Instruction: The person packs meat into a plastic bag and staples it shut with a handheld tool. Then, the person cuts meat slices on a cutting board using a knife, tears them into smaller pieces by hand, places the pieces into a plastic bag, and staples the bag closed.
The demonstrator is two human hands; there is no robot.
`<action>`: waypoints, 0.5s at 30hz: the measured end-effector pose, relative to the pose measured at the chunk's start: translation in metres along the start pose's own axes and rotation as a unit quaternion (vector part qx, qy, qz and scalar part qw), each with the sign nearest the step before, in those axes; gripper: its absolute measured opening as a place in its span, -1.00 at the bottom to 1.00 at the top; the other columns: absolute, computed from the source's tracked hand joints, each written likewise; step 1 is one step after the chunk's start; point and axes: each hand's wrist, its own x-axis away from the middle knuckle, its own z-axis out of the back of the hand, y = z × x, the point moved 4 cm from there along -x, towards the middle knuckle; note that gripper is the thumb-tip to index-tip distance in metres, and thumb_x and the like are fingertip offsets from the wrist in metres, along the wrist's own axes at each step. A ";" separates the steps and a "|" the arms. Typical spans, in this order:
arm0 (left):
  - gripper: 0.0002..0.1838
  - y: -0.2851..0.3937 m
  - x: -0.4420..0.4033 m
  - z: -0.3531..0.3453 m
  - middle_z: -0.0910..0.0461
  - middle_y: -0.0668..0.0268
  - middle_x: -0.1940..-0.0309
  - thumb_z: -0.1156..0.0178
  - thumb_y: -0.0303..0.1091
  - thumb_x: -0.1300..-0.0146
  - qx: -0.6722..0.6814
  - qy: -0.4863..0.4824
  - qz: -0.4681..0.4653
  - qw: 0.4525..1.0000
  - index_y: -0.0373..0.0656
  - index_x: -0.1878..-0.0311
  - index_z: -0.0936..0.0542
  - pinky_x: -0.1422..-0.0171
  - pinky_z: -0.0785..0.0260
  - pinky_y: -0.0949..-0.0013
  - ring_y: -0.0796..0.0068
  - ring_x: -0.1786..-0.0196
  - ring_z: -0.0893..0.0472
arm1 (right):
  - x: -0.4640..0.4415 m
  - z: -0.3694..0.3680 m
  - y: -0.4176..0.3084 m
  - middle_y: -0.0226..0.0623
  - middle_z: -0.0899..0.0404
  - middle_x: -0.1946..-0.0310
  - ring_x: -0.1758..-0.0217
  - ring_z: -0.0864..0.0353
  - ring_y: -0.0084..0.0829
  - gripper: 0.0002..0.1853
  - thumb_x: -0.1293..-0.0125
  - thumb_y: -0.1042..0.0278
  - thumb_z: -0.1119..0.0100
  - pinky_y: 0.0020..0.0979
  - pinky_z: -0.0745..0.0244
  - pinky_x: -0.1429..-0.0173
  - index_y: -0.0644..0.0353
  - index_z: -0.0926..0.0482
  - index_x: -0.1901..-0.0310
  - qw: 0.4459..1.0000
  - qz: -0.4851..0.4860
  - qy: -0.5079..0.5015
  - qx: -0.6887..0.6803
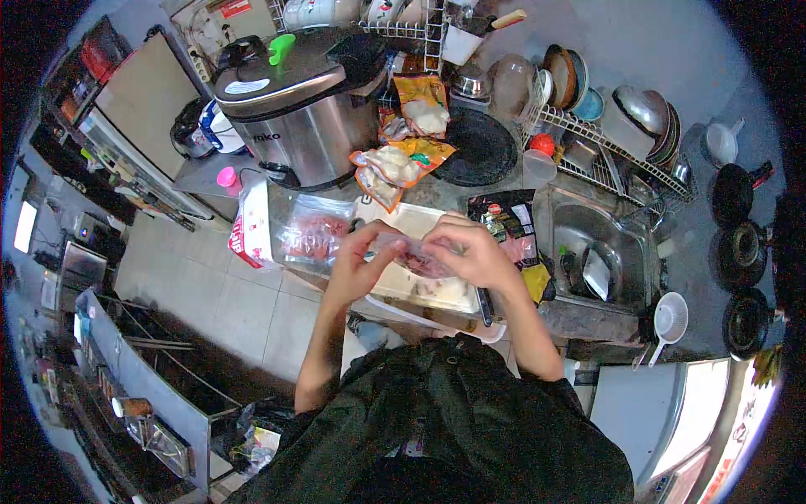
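Observation:
A small clear plastic bag (421, 260) with dark red, meat-like contents is stretched between my two hands. My left hand (363, 262) pinches its left end between thumb and fingers. On the other end, my right hand (472, 254) grips the plastic with bent fingers. Below them lies a cream-coloured board or tray (457, 296), partly covered by my hands. A dark knife handle (485, 307) rests at its right edge. Left of my left hand is a larger clear bag of reddish meat (315, 231). A black printed package (510, 220) sits beyond my right hand.
Orange packets (395, 172) lie behind the board, beside a large steel rice cooker (306, 126). A round black plate (470, 147) is at the back. On the right are a metal sink (588, 218) and a dish rack (588, 160). A white-red bag (252, 227) stands at left.

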 end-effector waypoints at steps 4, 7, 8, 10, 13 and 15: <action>-0.89 0.011 0.002 0.006 -0.68 0.36 0.36 -0.34 -0.44 -0.37 -0.053 0.055 -0.009 0.997 -0.30 0.17 -0.69 0.08 -0.46 0.46 0.59 0.24 -0.63 | 0.007 0.003 -0.001 -0.23 -0.65 0.31 0.20 -0.65 -0.34 -0.86 -0.32 0.39 -0.34 -0.32 -0.55 0.04 0.29 -0.68 0.19 0.998 -0.060 -0.014 -0.026; -0.90 0.022 0.008 0.017 -0.68 0.35 0.31 -0.34 -0.46 -0.36 -0.042 0.106 -0.020 0.993 -0.31 0.15 -0.69 0.05 -0.43 0.48 0.61 0.20 -0.61 | 0.019 0.007 0.009 -0.28 -0.68 0.28 0.17 -0.66 -0.43 -0.86 -0.33 0.38 -0.38 -0.36 -0.56 0.00 0.27 -0.69 0.18 0.993 -0.101 -0.009 -0.059; -0.89 0.028 0.010 0.023 -0.68 0.35 0.30 -0.34 -0.46 -0.36 -0.057 0.123 -0.028 0.990 -0.31 0.15 -0.70 0.04 -0.43 0.48 0.61 0.19 -0.60 | 0.022 0.008 0.011 -0.29 -0.69 0.27 0.16 -0.66 -0.44 -0.86 -0.33 0.38 -0.38 -0.36 -0.56 -0.01 0.27 -0.70 0.18 0.991 -0.114 -0.011 -0.069; -0.89 0.021 0.016 0.032 -0.68 0.33 0.25 -0.35 -0.49 -0.34 -0.071 0.129 -0.014 0.989 -0.32 0.13 -0.70 0.00 -0.43 0.47 0.58 0.15 -0.61 | 0.022 0.005 0.011 -0.29 -0.70 0.27 0.17 -0.66 -0.44 -0.87 -0.32 0.40 -0.40 -0.37 -0.56 -0.02 0.26 -0.70 0.18 0.992 -0.102 -0.022 -0.071; -0.88 0.015 0.020 0.042 -0.68 0.30 0.22 -0.34 -0.53 -0.32 -0.049 0.148 -0.030 0.987 -0.34 0.11 -0.69 -0.02 -0.42 0.47 0.57 0.13 -0.60 | 0.019 -0.004 0.014 -0.30 -0.70 0.27 0.18 -0.66 -0.48 -0.86 -0.31 0.40 -0.40 -0.39 -0.56 -0.01 0.26 -0.71 0.18 0.987 -0.120 -0.039 -0.096; -0.88 0.013 0.029 0.053 -0.67 0.31 0.21 -0.33 -0.53 -0.33 -0.043 0.183 -0.018 0.982 -0.35 0.11 -0.68 -0.03 -0.41 0.48 0.58 0.12 -0.59 | 0.015 -0.011 0.023 -0.33 -0.67 0.27 0.17 -0.60 -0.52 -0.86 -0.31 0.43 -0.40 -0.41 -0.53 0.00 0.29 -0.70 0.18 0.988 -0.130 -0.045 -0.075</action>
